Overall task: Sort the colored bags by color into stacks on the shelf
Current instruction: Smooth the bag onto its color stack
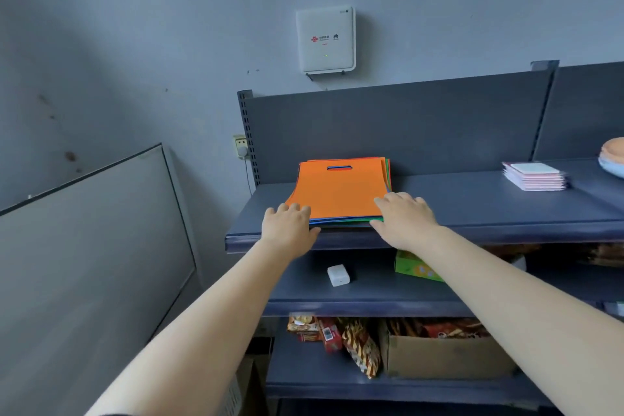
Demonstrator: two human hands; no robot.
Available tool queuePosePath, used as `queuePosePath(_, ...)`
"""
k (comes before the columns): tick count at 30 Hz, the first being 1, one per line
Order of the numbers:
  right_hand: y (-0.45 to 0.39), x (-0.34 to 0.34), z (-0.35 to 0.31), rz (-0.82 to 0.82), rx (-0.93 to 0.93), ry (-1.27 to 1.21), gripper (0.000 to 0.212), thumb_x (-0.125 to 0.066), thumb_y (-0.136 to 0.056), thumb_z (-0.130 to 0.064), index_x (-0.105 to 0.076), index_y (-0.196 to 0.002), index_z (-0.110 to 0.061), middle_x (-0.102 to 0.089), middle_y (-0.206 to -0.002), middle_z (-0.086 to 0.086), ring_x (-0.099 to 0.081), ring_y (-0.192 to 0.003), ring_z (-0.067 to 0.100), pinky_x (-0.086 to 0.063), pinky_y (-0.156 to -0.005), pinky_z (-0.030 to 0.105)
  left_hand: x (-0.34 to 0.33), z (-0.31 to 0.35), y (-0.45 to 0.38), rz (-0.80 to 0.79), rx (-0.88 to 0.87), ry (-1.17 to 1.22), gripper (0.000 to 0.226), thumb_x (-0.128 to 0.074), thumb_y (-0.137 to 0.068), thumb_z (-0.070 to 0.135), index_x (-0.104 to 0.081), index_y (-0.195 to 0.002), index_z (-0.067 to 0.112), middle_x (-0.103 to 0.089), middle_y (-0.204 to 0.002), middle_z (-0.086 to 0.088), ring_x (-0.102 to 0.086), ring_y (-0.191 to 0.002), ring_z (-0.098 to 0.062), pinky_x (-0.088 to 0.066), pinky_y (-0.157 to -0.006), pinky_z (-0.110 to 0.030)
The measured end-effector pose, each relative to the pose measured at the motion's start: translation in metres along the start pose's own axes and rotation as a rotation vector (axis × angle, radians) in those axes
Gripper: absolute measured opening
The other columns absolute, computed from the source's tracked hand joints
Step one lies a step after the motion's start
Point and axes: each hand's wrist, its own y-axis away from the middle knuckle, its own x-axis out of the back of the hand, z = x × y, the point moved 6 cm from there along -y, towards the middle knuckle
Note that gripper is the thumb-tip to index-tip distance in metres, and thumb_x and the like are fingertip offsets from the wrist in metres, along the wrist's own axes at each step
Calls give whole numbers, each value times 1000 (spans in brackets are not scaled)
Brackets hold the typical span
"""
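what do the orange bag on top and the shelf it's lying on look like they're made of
Orange bag: probably non-woven fabric or thin felt, matte, flat, with a die-cut handle slot and no gloss.
Shelf: likely painted sheet metal, dark blue-grey with a dull sheen; the perforated upright suggests steel racking.

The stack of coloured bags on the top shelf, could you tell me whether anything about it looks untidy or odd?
The mixed stack of flat coloured bags sits slightly fanned: red, green and blue edges stick out past the orange top bag at the right side and front. Nothing looks torn or spilled.
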Motion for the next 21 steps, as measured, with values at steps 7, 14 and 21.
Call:
queuePosePath(7, -60, -48, 30, -54, 23, -55, 45, -34, -100, -39, -39, -138, -14, -44, -139, 7, -39, -128, 28, -34, -101, 41, -51, 15, -58, -33, 30, 131, 44, -34, -99, 48, -47, -126, 16, -53, -127, -4, -46, -119, -27, -35, -94, -36)
queuePosePath(14, -105, -79, 50, -123, -60, -246, 46, -34, -101, -39, -43, -136, -10, -45, -138, 9, -42, -125, 29, -40, -97, 40, -84, -2, -104, -26, 103, 255, 46, -30, -98, 51, -55, -118, 18, -56, -122, -2, -45, -118, -25, -36, -92, -36)
queuePosePath(21, -133, -106, 88, -63, -426, -613, 39, -61, -90, -37, -56, -107, -2, -56, -112, 14, -56, -98, 30, -40, -68, 30, -102, 4, -133, 25, -7, 382, 49, -35, -97, 51, -48, -136, 23, -46, -143, 4, -36, -133, -19, -32, -106, -30)
